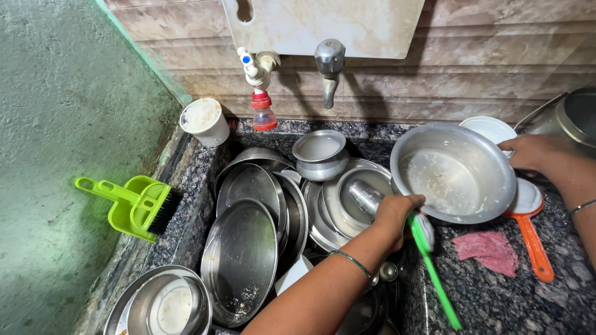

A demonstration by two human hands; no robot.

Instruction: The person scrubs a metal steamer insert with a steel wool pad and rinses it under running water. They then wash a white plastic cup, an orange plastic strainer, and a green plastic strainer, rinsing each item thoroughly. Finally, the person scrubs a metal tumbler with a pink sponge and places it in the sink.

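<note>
Sink (186, 180) crammed; left hand (397, 214) grips brush (434, 273), right hand (528, 152) steadies bowl (453, 170) rim.

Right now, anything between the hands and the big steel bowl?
Nothing visible. The right hand grips the bowl by its far rim. The left hand is at the near rim and holds a green brush, whose head touches the bowl.

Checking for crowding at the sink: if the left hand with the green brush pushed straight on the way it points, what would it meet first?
Most likely the big steel bowl: the left hand points up and right at its near rim, seemingly almost touching, though depth is unclear.
</note>
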